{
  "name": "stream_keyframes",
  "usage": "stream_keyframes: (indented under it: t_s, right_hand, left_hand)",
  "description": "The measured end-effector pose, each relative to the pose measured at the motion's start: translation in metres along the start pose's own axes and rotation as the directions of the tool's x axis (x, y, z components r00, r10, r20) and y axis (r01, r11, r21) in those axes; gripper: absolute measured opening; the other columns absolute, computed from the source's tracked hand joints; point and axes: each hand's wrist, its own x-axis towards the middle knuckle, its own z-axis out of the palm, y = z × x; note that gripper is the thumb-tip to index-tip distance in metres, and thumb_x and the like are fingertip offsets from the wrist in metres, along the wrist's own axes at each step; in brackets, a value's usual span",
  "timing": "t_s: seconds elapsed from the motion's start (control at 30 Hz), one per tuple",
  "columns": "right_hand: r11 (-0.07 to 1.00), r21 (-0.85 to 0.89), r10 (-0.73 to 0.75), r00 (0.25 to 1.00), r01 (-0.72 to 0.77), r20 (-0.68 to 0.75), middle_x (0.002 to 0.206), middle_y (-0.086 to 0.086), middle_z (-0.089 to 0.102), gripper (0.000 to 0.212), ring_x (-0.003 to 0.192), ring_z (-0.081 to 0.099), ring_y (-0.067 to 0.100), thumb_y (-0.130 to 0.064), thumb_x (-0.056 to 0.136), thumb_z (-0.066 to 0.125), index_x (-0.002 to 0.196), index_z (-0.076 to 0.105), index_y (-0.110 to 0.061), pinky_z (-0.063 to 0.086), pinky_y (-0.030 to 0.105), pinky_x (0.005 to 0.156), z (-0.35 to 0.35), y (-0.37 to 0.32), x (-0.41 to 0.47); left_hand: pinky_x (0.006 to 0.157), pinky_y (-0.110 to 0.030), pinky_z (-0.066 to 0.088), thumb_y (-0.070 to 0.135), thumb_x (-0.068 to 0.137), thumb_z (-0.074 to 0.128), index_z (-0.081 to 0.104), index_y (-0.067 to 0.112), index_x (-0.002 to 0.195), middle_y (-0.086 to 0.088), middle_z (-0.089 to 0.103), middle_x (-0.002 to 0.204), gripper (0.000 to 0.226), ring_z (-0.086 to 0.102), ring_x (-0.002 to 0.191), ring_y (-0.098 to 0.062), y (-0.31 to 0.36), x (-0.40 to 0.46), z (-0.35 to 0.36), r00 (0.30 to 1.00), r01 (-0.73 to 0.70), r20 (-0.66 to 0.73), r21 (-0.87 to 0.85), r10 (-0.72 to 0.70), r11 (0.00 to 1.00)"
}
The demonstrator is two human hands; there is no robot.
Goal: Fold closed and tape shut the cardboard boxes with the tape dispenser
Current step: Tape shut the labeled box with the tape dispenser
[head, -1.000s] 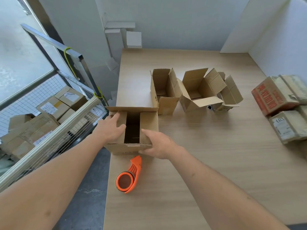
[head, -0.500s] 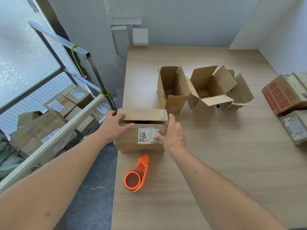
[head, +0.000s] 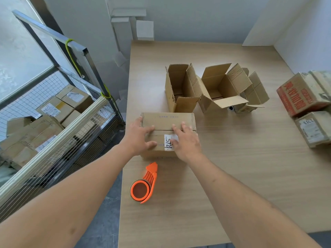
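A small cardboard box (head: 167,119) sits near the table's left edge with both top flaps folded flat and meeting at a seam. A white label with handwriting is on its near flap. My left hand (head: 138,138) lies flat on the box's left side, and my right hand (head: 186,140) presses flat on the right side, partly over the label. An orange tape dispenser (head: 144,185) lies on the table just in front of the box, untouched. Two open boxes (head: 180,88) (head: 223,90) stand behind it with their flaps up.
Closed, printed boxes (head: 302,93) are stacked at the table's right edge. A wire cage cart (head: 59,126) holding several boxes stands left of the wooden table (head: 232,176). White walls close off the back and the right side.
The box's flaps went from open to folded flat. Both hands moved from its front flaps onto its closed top.
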Motion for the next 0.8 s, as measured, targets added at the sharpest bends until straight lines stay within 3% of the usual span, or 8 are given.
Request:
stream_keyframes:
  t_s: [0.17,0.23,0.33,0.43,0.53,0.73,0.8]
  right_hand:
    - [0.998,-0.066,-0.018,1.000,0.020,0.021,0.171,0.000,0.002,0.057,0.157,0.005,0.029,-0.046,0.109,0.034,0.162,0.014,-0.038,0.013,0.048,0.126,0.008,0.023,-0.016]
    - [0.999,-0.045,-0.025,0.999,0.027,0.034,0.172,0.000,0.000,0.057,0.157,0.003,0.030,-0.046,0.109,0.033,0.162,0.013,-0.038,0.010,0.048,0.127,0.009,0.027,-0.017]
    - [0.998,-0.053,-0.037,0.999,0.037,0.015,0.172,0.002,-0.002,0.056,0.157,0.002,0.031,-0.045,0.110,0.031,0.162,0.012,-0.037,0.008,0.049,0.127,0.015,0.029,-0.016]
    - [0.996,-0.073,-0.050,0.998,0.048,-0.024,0.172,0.004,-0.002,0.056,0.157,0.001,0.033,-0.044,0.110,0.028,0.162,0.010,-0.035,0.008,0.050,0.127,0.023,0.030,-0.017]
    - [0.995,-0.083,-0.061,0.996,0.056,-0.060,0.172,0.004,-0.001,0.055,0.157,0.001,0.034,-0.044,0.111,0.026,0.162,0.011,-0.035,0.006,0.050,0.127,0.029,0.032,-0.017]
    - [0.991,-0.114,-0.084,0.991,0.072,-0.103,0.171,0.006,0.000,0.054,0.157,0.001,0.035,-0.043,0.111,0.022,0.163,0.011,-0.033,0.005,0.051,0.127,0.035,0.033,-0.022]
    - [0.991,-0.109,-0.087,0.991,0.075,-0.102,0.172,0.005,0.000,0.054,0.157,0.001,0.034,-0.042,0.111,0.023,0.163,0.011,-0.033,0.006,0.051,0.127,0.035,0.034,-0.021]
  left_hand:
    - [0.124,-0.050,0.020,0.048,0.089,0.074,0.044,0.031,0.153,-0.011,0.010,0.167,0.073,0.019,0.150,-0.034,0.014,-0.012,0.015,1.000,-0.021,0.006,-0.004,0.021,1.000]
    - [0.125,-0.050,0.019,0.045,0.091,0.072,0.033,0.031,0.158,-0.012,0.009,0.167,0.078,0.017,0.151,-0.034,0.016,-0.018,0.017,1.000,-0.020,0.016,-0.012,0.020,1.000]
    - [0.119,-0.048,0.029,0.038,0.096,0.065,0.016,0.026,0.161,-0.014,0.022,0.157,0.082,0.030,0.142,-0.032,0.020,-0.031,0.023,0.995,0.018,-0.097,-0.124,-0.030,0.992]
    - [0.098,-0.042,0.043,0.032,0.102,0.052,0.026,0.015,0.149,-0.010,0.032,0.136,0.056,0.048,0.117,-0.030,0.018,-0.051,0.035,0.955,0.028,-0.282,-0.211,-0.088,0.977]
    - [0.081,-0.047,0.050,0.030,0.103,0.049,0.038,0.010,0.126,-0.004,0.033,0.115,0.032,0.050,0.091,-0.027,0.014,-0.074,0.056,0.957,0.045,-0.279,-0.108,-0.074,0.993]
    - [0.073,-0.044,0.047,0.048,0.100,0.052,0.044,0.008,0.114,-0.008,0.046,0.109,0.043,0.048,0.092,-0.027,0.004,-0.108,0.102,0.954,0.164,-0.243,-0.056,-0.173,0.985]
    - [0.075,-0.044,0.048,0.056,0.096,0.053,0.047,0.014,0.105,-0.005,0.050,0.107,0.044,0.052,0.092,-0.028,0.000,-0.112,0.115,0.958,0.246,-0.151,-0.009,-0.244,0.969]
